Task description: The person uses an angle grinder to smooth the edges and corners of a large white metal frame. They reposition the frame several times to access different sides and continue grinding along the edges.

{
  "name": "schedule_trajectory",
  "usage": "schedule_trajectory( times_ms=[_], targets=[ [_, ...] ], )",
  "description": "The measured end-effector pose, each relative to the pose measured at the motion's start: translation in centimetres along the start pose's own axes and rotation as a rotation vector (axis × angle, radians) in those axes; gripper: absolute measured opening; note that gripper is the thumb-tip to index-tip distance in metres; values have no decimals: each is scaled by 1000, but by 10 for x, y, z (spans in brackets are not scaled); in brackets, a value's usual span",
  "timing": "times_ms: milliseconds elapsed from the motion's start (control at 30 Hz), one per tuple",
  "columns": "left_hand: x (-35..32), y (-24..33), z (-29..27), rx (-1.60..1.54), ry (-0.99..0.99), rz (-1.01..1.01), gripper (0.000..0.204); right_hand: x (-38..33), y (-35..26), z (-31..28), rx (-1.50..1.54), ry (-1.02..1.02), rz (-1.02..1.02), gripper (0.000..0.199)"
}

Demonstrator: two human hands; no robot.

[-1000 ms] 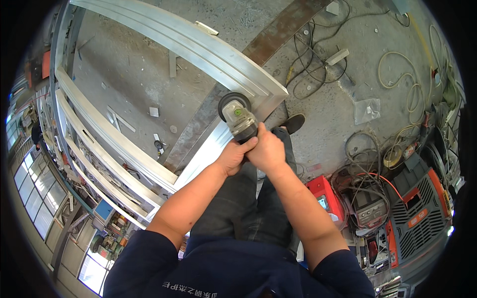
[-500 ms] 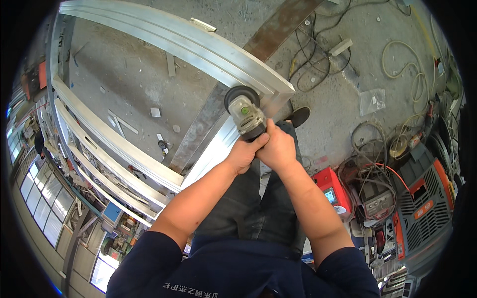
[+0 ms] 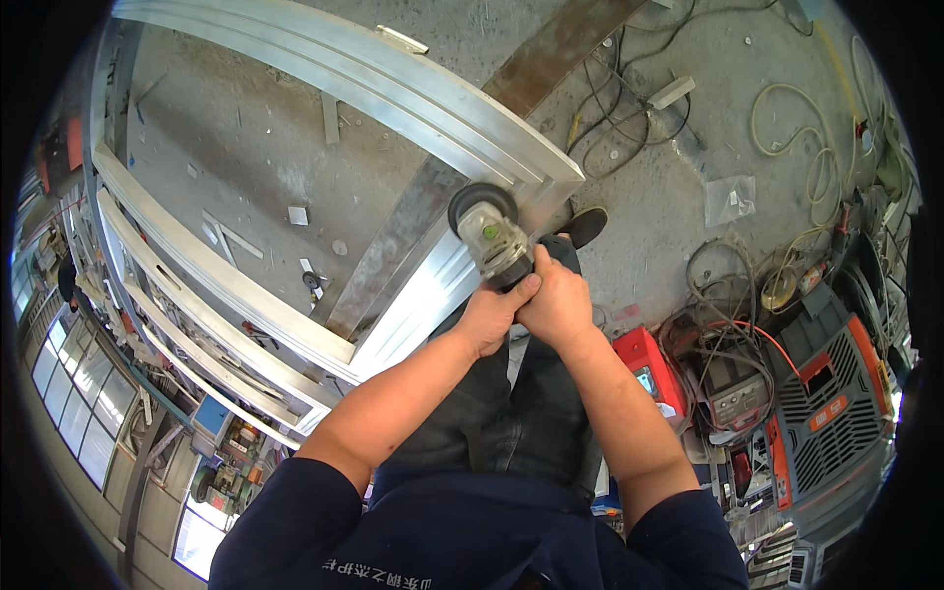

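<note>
An angle grinder [image 3: 497, 241] with a dark round disc is held in front of me, its disc over the near corner of a large silvery metal frame [image 3: 423, 98]. I cannot tell whether the disc touches the metal. My left hand [image 3: 490, 317] and my right hand [image 3: 557, 303] are wrapped together round the rear of the tool, thumbs close to each other. The grip itself is hidden under my fingers. A bright grooved side rail [image 3: 418, 300] of the frame runs from that corner toward my left knee.
Pale metal rails [image 3: 226, 285] lie along the left. Dark cables [image 3: 629, 118] and a light hose [image 3: 816, 147] trail over the floor at the far right. Beside my right leg stand a red box [image 3: 646, 369] and a black-and-orange machine [image 3: 831, 413]. A rusty flat bar [image 3: 551, 54] lies beyond the frame.
The grinder has moved slightly nearer and to the right, with both hands still round it. The view has shifted a little.
</note>
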State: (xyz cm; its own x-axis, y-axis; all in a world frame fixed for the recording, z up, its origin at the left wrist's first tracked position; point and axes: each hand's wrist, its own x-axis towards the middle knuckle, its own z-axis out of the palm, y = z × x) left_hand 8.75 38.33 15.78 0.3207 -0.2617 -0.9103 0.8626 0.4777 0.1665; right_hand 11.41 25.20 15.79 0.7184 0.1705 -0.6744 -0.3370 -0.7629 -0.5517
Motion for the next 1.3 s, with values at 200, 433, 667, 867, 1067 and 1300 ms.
schedule_trajectory(
  times_ms=[200, 433, 667, 867, 1067, 1300],
  targets=[
    [0, 5, -2, 66, 26, -13, 60, 3, -7, -3, 33, -43, 64, 39],
    [-4, 8, -4, 101, 27, -11, 63, -1, -8, 3, 56, -27, 60, 36],
    [-4, 15, -2, 105, 22, -6, 62, 3, -15, -3, 61, -54, 118, 41],
    [-2, 23, -3, 239, 16, -13, 61, 2, -17, 3, 121, -35, 153, 40],
    [-2, 23, -6, 221, 17, -4, 63, 1, -18, 2, 112, -40, 136, 38],
    [-3, 19, -11, 185, 36, -36, 63, 1, -19, 4, 99, -26, 125, 36]
  ],
)
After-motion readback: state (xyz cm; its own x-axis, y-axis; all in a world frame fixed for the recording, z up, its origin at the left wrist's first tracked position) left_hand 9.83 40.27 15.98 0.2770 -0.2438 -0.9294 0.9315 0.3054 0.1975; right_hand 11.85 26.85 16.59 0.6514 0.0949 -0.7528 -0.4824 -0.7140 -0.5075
